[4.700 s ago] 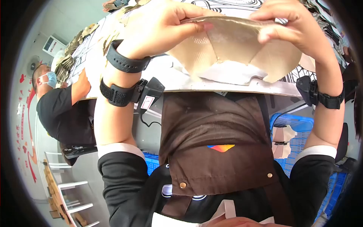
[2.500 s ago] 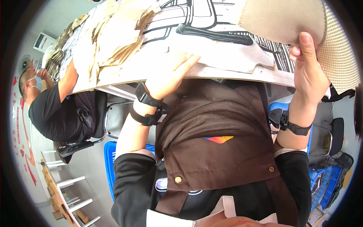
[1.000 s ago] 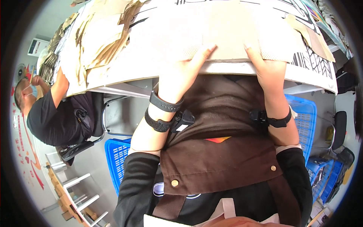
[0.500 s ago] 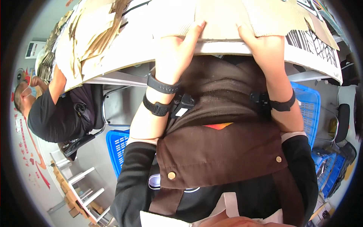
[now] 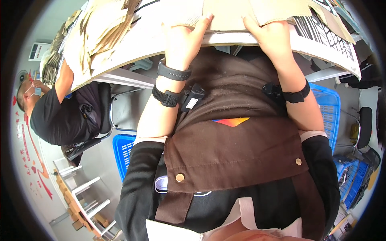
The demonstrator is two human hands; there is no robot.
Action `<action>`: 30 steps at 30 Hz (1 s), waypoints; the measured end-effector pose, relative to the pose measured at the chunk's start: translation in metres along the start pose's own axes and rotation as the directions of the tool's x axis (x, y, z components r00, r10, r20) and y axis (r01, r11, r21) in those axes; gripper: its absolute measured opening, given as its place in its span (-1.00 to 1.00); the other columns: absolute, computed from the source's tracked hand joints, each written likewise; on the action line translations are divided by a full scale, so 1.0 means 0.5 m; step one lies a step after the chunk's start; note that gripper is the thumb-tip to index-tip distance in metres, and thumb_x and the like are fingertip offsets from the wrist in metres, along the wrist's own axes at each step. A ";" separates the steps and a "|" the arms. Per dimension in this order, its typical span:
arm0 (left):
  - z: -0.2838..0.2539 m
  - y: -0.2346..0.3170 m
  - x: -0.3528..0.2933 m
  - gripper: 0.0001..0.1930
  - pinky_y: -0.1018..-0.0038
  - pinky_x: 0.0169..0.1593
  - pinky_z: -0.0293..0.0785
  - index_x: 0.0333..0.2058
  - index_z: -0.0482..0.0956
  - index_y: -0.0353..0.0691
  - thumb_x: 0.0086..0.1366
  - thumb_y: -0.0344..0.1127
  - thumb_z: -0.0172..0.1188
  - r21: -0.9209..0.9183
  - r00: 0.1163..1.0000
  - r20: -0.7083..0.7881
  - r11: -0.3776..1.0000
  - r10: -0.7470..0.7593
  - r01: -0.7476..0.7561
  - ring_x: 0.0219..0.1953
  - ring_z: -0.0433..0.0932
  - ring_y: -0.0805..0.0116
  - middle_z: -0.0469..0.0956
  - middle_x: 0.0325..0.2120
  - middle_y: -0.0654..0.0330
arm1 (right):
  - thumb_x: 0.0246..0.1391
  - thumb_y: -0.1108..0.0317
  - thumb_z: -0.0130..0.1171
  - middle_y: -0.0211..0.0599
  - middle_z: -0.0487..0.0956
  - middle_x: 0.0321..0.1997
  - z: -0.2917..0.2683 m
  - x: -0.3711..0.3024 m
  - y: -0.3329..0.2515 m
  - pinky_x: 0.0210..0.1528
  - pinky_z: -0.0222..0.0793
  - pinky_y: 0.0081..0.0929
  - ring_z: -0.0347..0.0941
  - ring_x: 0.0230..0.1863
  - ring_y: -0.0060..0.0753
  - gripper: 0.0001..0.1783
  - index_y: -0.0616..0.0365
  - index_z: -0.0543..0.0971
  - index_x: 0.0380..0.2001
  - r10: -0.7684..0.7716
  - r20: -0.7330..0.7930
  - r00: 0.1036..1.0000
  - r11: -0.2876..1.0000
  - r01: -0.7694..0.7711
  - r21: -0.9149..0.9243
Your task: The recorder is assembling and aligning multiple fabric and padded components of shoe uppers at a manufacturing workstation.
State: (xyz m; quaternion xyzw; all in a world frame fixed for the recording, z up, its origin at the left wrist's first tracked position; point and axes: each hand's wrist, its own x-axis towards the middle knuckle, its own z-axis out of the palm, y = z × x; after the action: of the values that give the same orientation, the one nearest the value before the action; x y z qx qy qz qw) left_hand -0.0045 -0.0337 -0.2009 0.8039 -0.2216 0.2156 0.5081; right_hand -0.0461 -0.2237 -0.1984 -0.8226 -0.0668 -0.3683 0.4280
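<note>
A beige sheet [image 5: 227,18], paper or thin card by its look, lies at the near edge of the white table top [image 5: 140,42]. Dotted, textured flaps show on its left and right parts. My left hand [image 5: 185,42] grips the left part, thumb on top and the other fingers mostly hidden by the flap. On the right part, my right hand [image 5: 274,38] holds in the same way, its thumb pointing inward. Both wrists wear black straps with small black devices.
Heaped tan sheets [image 5: 106,36] cover the table's left side. A co-worker in black [image 5: 60,116] sits beyond them. Blue baskets [image 5: 124,150] [image 5: 329,114] stand below on both sides. A black-and-white patterned surface [image 5: 325,40] shows at the table's right.
Both hands and the beige sheet sit slightly higher in the picture, and the right hand is a little further left. The grip looks the same.
</note>
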 end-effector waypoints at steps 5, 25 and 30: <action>-0.003 -0.025 0.002 -0.59 0.42 -0.59 0.30 -0.71 0.52 -0.40 0.10 -0.14 0.27 0.077 0.995 0.001 0.992 0.095 -0.095 -0.80 0.35 0.27 0.37 -0.89 0.16 | -0.19 0.35 0.26 0.11 0.52 -0.39 0.000 0.007 -0.025 -0.25 0.39 -0.29 0.47 -0.33 0.05 -0.61 0.40 0.48 -0.29 0.058 0.037 0.998 0.998 -0.057 -0.030; -0.004 -0.033 0.000 -0.57 0.31 -0.52 0.33 -0.74 0.46 -0.39 0.07 -0.12 0.29 0.264 0.995 -0.025 0.960 0.101 -0.091 -0.79 0.31 0.10 0.34 -0.87 0.07 | -0.14 0.12 0.26 -0.10 0.49 -0.65 0.021 0.000 0.017 -0.49 0.40 -0.37 0.46 -0.58 -0.10 -0.65 0.26 0.55 -0.60 -0.076 0.098 0.992 0.966 0.098 -0.240; 0.004 -0.057 0.005 -0.60 0.28 -0.46 0.35 -0.69 0.49 -0.39 0.07 -0.14 0.29 0.273 0.948 -0.097 0.924 0.303 -0.267 -0.76 0.33 0.07 0.38 -0.83 0.05 | -0.15 0.09 0.27 -0.06 0.53 -0.54 0.024 -0.002 0.026 -0.42 0.44 -0.34 0.49 -0.50 -0.06 -0.62 0.26 0.56 -0.49 -0.099 0.101 0.990 0.959 0.121 -0.256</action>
State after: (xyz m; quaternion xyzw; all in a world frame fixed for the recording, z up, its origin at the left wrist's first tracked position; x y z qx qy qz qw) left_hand 0.0140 -0.0248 -0.2209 0.8050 -0.2711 0.3689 0.3772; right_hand -0.0349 -0.2226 -0.2118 -0.8821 -0.0818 -0.3610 0.2912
